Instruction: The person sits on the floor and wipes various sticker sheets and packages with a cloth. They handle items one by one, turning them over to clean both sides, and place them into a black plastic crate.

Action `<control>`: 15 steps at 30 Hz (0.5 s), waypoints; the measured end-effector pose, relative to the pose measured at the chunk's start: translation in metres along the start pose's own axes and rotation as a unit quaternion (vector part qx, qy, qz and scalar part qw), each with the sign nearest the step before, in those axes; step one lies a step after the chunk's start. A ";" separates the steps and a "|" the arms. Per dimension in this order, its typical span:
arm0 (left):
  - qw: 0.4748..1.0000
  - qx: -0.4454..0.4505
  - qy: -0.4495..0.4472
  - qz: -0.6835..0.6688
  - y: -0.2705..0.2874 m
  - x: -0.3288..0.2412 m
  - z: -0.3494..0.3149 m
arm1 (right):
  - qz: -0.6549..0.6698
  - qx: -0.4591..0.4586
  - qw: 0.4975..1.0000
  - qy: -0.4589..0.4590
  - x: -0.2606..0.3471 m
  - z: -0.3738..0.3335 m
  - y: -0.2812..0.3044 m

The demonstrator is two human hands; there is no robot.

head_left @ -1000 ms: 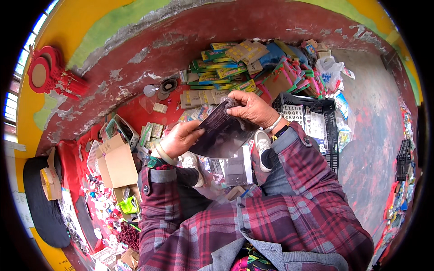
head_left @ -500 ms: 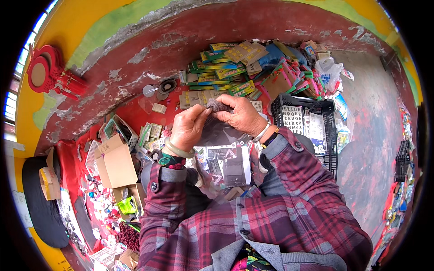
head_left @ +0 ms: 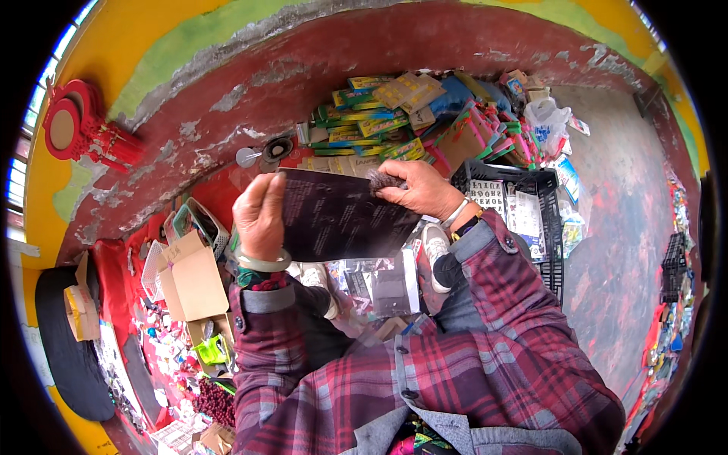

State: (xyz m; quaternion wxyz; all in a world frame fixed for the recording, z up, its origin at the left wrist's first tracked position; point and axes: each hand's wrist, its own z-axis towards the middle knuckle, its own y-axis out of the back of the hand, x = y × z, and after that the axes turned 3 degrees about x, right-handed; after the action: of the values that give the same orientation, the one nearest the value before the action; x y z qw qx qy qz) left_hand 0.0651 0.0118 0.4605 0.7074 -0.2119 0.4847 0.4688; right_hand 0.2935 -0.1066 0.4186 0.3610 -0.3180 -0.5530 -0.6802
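Note:
A dark, thin sheet (head_left: 337, 216) with faint rows of print is stretched between my hands, above my knees. My left hand (head_left: 259, 218) pinches its upper left corner, fingers closed. At the opposite side, my right hand (head_left: 427, 188) grips a fuzzy grey-brown wad (head_left: 385, 181) by the sheet's upper right edge. Whether the right fingers also hold the sheet itself is hidden. Beneath, between my shoes, lies a clear plastic bag with flat printed pieces and a dark grey card (head_left: 394, 288) on it.
Flat yellow-green boxes (head_left: 371, 114) are piled against the wall. At right stands a black plastic crate (head_left: 552, 227) holding printed sheets. An open cardboard box (head_left: 189, 277) and a white basket (head_left: 152, 269) sit at left among small scattered items. Red round-framed objects (head_left: 76, 125) hang on the wall.
My hands have moved apart, the left one going left and lower. The dark sheet is now spread out flat between them; the wad stays in my right hand.

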 end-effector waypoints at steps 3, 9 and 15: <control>0.997 -0.064 0.016 -0.031 0.020 0.006 0.000 | -0.057 -0.004 0.998 -0.003 -0.003 -0.006 0.009; 0.989 -0.090 0.042 -0.114 0.044 0.013 -0.002 | -0.024 0.006 1.000 -0.012 -0.005 -0.014 0.017; 0.984 -0.096 0.083 -0.127 0.054 0.029 -0.004 | -0.015 0.000 1.000 -0.011 0.001 -0.013 0.018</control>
State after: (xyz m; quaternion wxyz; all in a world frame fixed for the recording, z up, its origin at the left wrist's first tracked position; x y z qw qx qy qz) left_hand 0.0186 0.0480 0.4414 0.6947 -0.3765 0.4641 0.4004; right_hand 0.3083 -0.1219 0.4262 0.3446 -0.3174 -0.5616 -0.6820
